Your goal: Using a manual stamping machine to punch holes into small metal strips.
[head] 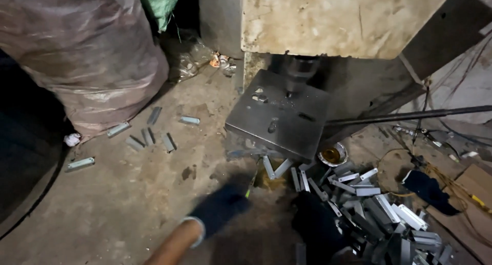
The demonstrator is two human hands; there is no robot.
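Head view: my gloved left hand (219, 207) reaches, blurred, toward the metal bars (359, 191) heaped below the press plate (279, 114); its grip I cannot tell. Right hand (315, 224) rests among them. Small bowl (332, 155) holds yellowish liquid. Bulging plastic sack (84, 50) stands left.

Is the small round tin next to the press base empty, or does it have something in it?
Not empty. The small round tin sits upright on the floor beside the metal plate, and a yellowish-amber liquid shows inside its rim. How deep it is cannot be told.
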